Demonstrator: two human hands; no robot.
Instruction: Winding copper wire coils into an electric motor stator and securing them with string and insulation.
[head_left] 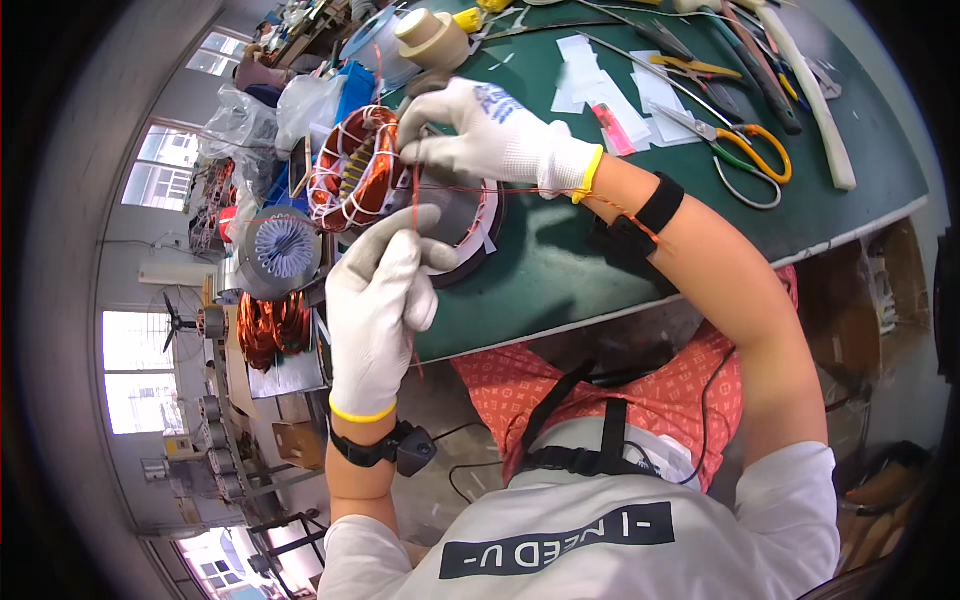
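A motor stator [357, 168] with copper windings laced in white cord lies on its side near the table's left end. My right hand [480, 130], in a white glove, is at the stator's right edge, thumb and fingers bent together around a thin red wire [416, 192]. Below it, my gloved left hand [385, 290] pinches the same wire, which stretches upright between the two hands and hangs down past the left one. Another strand runs sideways to my right wrist. What lies inside the right fingers is mostly hidden.
Green-topped table [570, 270]. Beneath the hands sits a dark round part [465, 215]. Scissors [745, 150], pliers [700, 68], white paper slips [585, 75] and a white tube [815, 95] lie to the right. A grey stator [280, 250] and copper coils [272, 330] stand left; tape rolls [432, 40] behind.
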